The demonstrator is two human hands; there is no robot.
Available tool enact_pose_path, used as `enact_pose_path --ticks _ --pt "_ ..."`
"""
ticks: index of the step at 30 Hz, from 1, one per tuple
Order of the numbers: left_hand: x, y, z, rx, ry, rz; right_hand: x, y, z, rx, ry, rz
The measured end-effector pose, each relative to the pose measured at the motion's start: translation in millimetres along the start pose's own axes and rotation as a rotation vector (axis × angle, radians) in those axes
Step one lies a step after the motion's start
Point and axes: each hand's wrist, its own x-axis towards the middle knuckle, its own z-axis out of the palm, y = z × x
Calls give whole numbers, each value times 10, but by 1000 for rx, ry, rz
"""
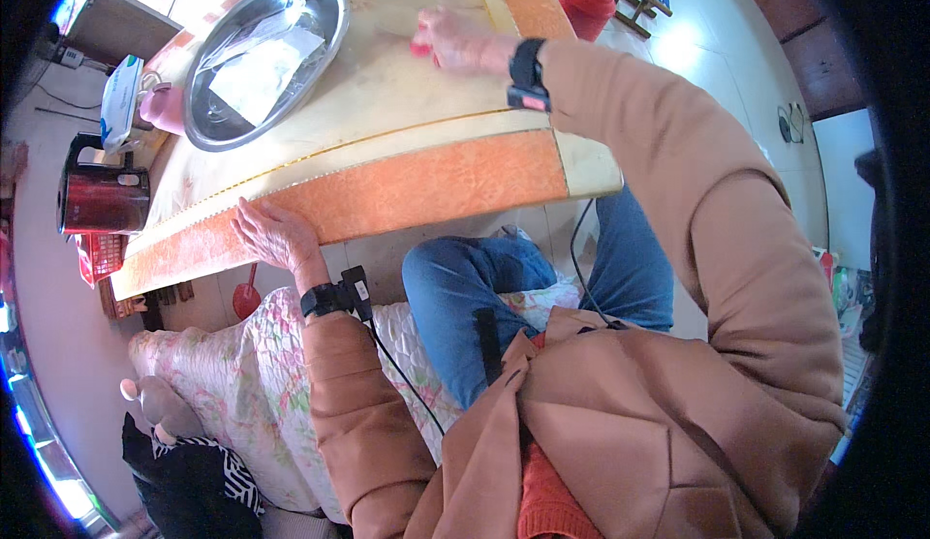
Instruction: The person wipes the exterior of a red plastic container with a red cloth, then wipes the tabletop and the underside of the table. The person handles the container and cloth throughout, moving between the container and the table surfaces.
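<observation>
My left hand [275, 235] rests on the orange border of the table [436, 179], fingers together and thumb loosely apart, holding nothing. Over the pale tabletop, my right hand [461, 41] is blurred and curled around a small red object [420, 50], too smeared to identify. To the left of that hand stands a round metal basin [338, 12]. Inside it lie clear plastic packaging and a white sheet [258, 78], which may be paper. The right hand does not touch the basin.
Left of the basin are a pink cup [163, 108], a tissue pack [120, 103] and a red electric kettle [105, 197]. A red basket [102, 254] sits below the kettle. Beyond the right corner stands a red plastic container [585, 5]. A black cable [407, 375] hangs from my left wrist.
</observation>
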Motion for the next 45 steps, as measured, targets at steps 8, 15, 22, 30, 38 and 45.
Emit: enact_pose_path --ticks 8,15,22,30,38,45 --pt "-13 4 -3 0 -55 23 -137 -351 202 156 68 -276" --pt "-14 44 -18 51 -31 12 550 -123 349 -55 63 19" --pt "-26 102 -77 -60 -26 -40 60 -1135 126 111 -113 -407" --pt "-32 82 -53 -40 24 -30 -839 -1175 -494 223 -111 -370" --pt "-50 81 -88 -205 77 -25 -1112 -1240 -598 344 -165 -209" --pt "-395 287 -487 -712 -28 163 -182 -1741 -124 804 -202 186"
